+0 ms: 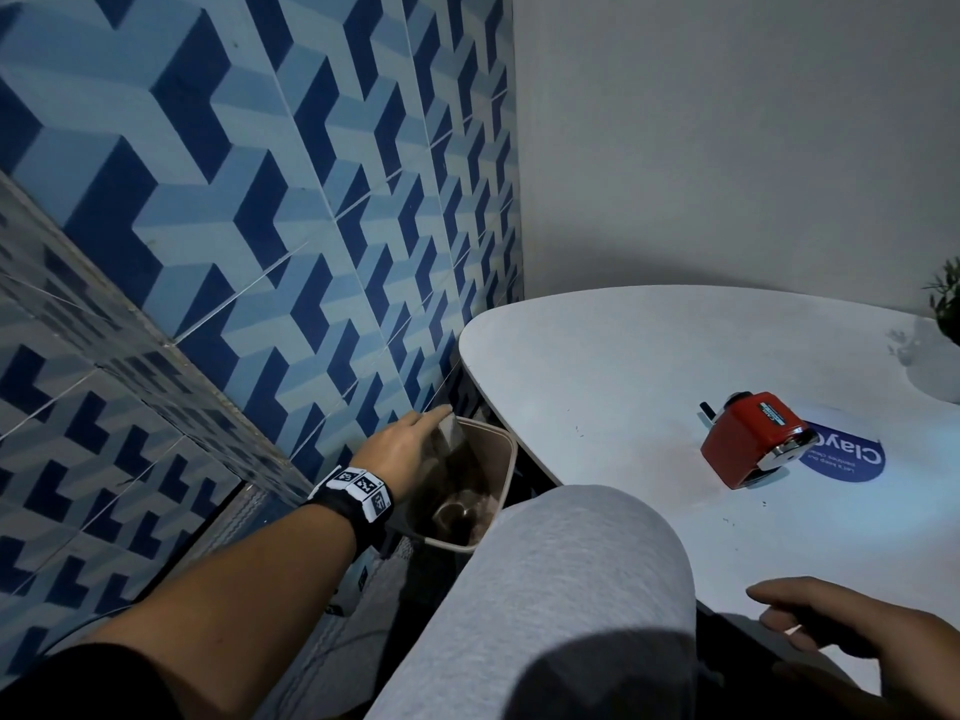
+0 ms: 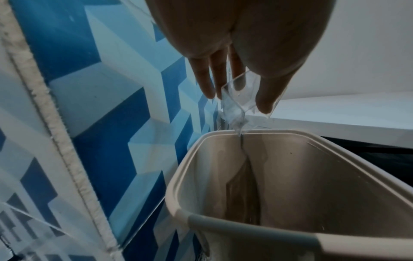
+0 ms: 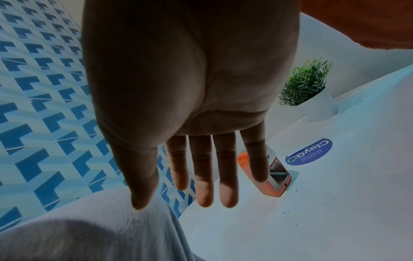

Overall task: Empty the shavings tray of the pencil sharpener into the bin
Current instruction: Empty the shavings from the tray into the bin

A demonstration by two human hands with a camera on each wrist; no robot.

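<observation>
My left hand (image 1: 410, 444) holds the clear plastic shavings tray (image 2: 241, 104) between thumb and fingers, tilted down over the far rim of the beige bin (image 2: 225, 139). A thin dark stream runs from the tray's lower corner into the bin (image 1: 506, 459). The red pencil sharpener (image 1: 753, 439) lies on the white table (image 1: 597, 366), its empty tray slot (image 3: 278, 174) facing my right hand. My right hand (image 1: 821, 621) hovers flat and empty over the table's near edge, fingers (image 3: 203, 187) straight.
Blue patterned tiles (image 1: 234, 200) cover the floor left of the bin. My grey-trousered knee (image 1: 561, 574) sits between bin and right hand. A small potted plant (image 3: 310, 91) and a round blue sticker (image 1: 852, 459) are on the table beyond the sharpener.
</observation>
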